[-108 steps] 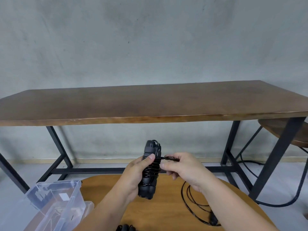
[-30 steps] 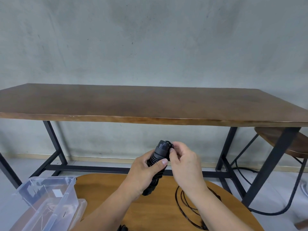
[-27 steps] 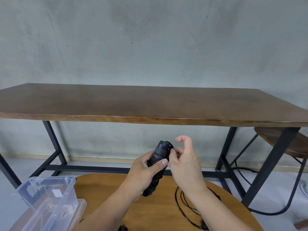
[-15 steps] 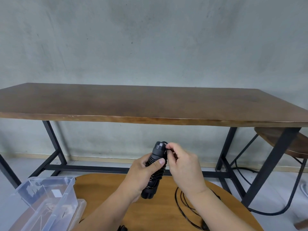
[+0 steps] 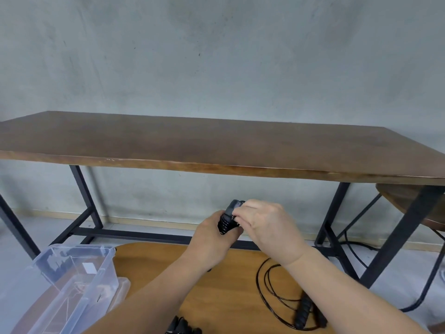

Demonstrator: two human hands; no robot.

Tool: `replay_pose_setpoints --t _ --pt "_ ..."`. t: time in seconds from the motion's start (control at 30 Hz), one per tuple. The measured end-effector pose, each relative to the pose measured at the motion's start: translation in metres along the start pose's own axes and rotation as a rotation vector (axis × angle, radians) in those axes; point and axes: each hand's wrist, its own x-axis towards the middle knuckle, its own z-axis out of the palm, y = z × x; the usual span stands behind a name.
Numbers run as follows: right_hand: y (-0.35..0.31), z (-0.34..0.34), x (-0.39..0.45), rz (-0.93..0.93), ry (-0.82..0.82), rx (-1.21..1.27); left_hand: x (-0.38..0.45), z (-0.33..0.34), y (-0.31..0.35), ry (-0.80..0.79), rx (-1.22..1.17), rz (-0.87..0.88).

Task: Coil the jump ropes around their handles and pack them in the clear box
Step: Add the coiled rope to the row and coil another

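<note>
Wooden round table (image 5: 154,266) — long table (image 5: 216,145) beyond, concrete wall (image 5: 216,56).

The left hand (image 5: 212,239) covers the lower part of the wound jump-rope handles (image 5: 228,219); the right hand (image 5: 267,225) hides their right side and the rope's end. The clear box (image 5: 72,280) is cut off at the lower left edge. A black object (image 5: 183,326) at the bottom edge is cropped and unidentifiable. The right forearm crosses the loose rope (image 5: 277,297) on the round table (image 5: 228,297).

Both hands raised together, left hand (image 5: 212,239) and right hand (image 5: 267,225) curled.
</note>
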Motion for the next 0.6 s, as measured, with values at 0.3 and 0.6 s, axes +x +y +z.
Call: replay_pose_setpoints --t 0.3,0.6 --pt "-0.008 0.015 -0.002 0.889 0.041 0.775 0.003 0.011 -0.004 0.089 -0.062 -0.113" --pt "-0.021 0.028 -0.010 1.229 0.009 1.184 0.003 0.007 0.001 0.011 -0.030 -0.189"
